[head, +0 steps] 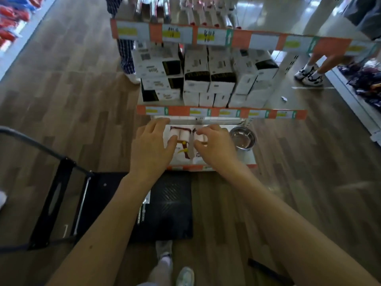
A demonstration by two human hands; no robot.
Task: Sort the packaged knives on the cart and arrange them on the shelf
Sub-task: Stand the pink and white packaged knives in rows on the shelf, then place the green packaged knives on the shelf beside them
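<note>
Two white knife packages with dark red print lie side by side on the bottom shelf (247,159): a left package (182,145) and a right package (198,155). My left hand (152,145) rests on the left package with fingers spread. My right hand (214,145) pinches the top edge of the right package. The black cart (171,205) stands on the floor below my arms, with a packaged knife (142,211) on it, partly hidden by my left forearm.
A steel bowl (242,138) sits on the bottom shelf right of my hands. White and black boxes (206,77) fill the middle shelf. The cart handle (51,193) rises at left. Other people's legs stand behind the shelf at left (126,58) and right (311,73).
</note>
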